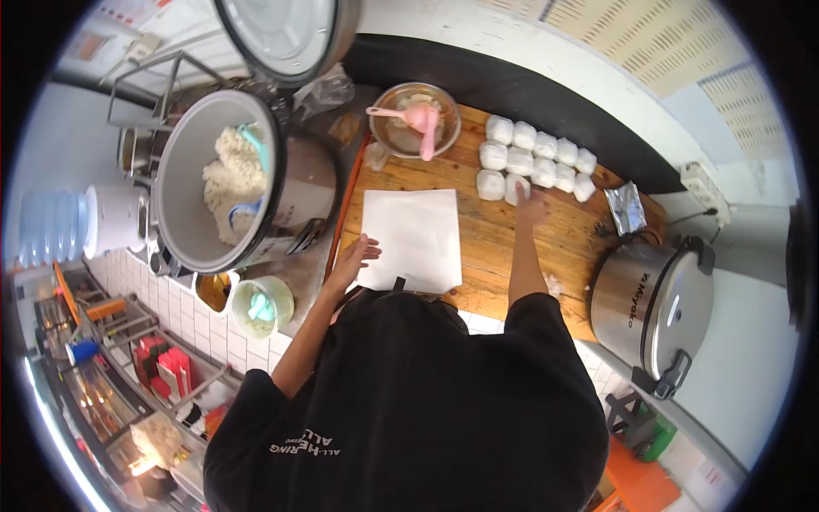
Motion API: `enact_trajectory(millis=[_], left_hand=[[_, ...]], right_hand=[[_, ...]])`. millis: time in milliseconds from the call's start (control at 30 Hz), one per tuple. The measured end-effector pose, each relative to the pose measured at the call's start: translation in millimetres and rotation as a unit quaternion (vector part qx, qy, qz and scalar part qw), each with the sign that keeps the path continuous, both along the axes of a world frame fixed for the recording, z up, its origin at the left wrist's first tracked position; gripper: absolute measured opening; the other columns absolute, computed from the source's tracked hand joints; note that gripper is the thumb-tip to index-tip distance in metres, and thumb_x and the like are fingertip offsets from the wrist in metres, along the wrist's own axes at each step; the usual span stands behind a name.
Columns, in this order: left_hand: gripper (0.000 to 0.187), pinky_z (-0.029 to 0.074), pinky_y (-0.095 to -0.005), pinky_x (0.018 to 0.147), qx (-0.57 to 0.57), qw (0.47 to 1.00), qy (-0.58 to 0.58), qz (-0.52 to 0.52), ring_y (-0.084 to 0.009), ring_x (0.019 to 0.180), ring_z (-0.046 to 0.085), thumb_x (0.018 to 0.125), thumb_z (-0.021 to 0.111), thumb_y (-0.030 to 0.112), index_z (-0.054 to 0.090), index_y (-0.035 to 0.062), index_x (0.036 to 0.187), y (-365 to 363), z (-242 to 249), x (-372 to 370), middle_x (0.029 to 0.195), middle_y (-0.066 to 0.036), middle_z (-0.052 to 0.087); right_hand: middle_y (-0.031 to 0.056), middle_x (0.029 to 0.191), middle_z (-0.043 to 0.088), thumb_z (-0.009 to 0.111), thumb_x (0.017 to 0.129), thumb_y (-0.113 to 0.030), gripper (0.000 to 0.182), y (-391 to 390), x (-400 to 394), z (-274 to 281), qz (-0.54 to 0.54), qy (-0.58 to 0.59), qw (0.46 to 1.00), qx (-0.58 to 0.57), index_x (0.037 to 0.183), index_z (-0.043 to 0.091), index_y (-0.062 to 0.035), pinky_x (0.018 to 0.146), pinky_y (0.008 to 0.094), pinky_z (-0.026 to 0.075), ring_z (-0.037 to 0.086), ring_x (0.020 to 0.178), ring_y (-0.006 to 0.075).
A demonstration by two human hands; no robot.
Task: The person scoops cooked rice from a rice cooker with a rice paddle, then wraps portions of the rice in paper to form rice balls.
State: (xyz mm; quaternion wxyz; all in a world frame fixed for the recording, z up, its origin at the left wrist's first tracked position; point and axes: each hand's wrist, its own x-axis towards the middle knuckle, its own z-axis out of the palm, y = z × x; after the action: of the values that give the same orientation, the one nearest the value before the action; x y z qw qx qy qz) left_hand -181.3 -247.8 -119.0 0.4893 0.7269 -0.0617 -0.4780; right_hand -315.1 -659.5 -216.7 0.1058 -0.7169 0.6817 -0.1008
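On the wooden counter [512, 247] our right hand [531, 207] closes on one wrapped rice parcel [515, 188] beside ten finished ones [537, 154], our open left hand [360, 253] steadying a blank paper sheet [411, 237], rice cooker [226, 179] partly full.

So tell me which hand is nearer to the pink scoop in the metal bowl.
The right hand, though neither touches the pink scoop. It rests on the white wrapped packets to the metal bowl's right. The left hand sits at the white paper sheet's near-left edge, farther away.
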Motion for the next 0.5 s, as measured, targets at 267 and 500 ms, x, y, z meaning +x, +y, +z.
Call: enact_trajectory(millis=[267,500], left_hand=[[0.045,0.051,-0.0342,0.084,-0.001,0.994,-0.097,0.048,-0.0209,0.095,0.065,0.099,0.054,0.044,0.062,0.0016,0.114,102,-43,-14,0.102,-0.009,0.069],[0.040,0.053,-0.0383,0.085,-0.038,0.987,-0.156,-0.023,-0.0272,0.096,0.067,0.096,0.060,0.037,0.062,0.0017,0.113,95,-2,5,0.103,-0.016,0.070]], right_hand=[[0.0074,0.075,0.062,0.062,0.097,-0.023,0.028,165,141,192,0.439,-0.519,0.729,-0.075,0.083,0.063,0.0008,0.065,0.0283,0.045,0.058,0.068,0.0193],[0.0139,0.093,0.071,0.069,0.085,-0.030,0.030,366,346,253,0.818,0.246,0.514,0.082,0.097,0.070,-0.0025,0.074,0.0406,0.055,0.068,0.088,0.0343]])
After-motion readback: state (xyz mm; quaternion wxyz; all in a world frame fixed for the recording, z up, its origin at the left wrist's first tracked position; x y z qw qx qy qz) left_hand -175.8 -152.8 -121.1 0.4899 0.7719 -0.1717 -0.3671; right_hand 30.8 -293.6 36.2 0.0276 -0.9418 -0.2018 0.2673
